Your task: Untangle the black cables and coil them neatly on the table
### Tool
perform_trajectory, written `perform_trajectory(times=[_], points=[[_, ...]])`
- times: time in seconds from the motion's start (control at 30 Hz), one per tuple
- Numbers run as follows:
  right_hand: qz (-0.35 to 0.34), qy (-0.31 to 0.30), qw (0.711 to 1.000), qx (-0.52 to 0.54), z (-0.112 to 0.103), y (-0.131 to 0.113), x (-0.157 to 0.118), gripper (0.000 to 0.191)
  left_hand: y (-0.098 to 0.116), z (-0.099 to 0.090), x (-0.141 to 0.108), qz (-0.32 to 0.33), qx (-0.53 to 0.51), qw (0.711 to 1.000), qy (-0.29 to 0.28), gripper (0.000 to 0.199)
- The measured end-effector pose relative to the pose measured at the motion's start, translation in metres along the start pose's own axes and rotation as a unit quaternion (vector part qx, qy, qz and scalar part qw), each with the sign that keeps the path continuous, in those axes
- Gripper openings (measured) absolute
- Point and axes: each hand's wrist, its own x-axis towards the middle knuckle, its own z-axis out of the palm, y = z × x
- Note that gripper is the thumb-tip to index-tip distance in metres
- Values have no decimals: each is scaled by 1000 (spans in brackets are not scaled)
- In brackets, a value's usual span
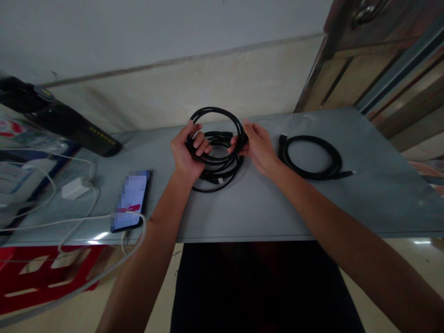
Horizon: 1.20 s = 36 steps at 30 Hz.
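Observation:
Between my hands a black cable [215, 109] is held up in a round coil of several loops. My left hand [189, 148] grips the coil's left side, fingers curled around it. On the opposite side my right hand [258, 144] pinches the loops between thumb and fingers. Behind and below, another black cable [222, 187] lies coiled on the grey table [260, 212], partly covered by the held one; a connector pokes out at its lower edge. Right of my right hand rests a third coiled black cable [336, 159], a connector showing at each end.
To the left are a lit phone [131, 201], a white charger [75, 188] with trailing white cords, and a tall black bottle [79, 127]. A red plastic stool [45, 277] stands below the table's left front edge. The wall [166, 88] runs along the back.

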Motion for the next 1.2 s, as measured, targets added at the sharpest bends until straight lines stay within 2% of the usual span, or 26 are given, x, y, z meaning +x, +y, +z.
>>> perform_trajectory(times=[0.27,0.87,1.2], points=[[7,-2,1000,-3,-3,2,2,60,0,1,0,0,36,999,29,33],[20,-11,1000,5,-5,7,5,58,-2,-1,2,29,26,999,17,32],[3,-4,1000,-17,-4,6,4,56,-2,1,1,23,21,999,28,30]])
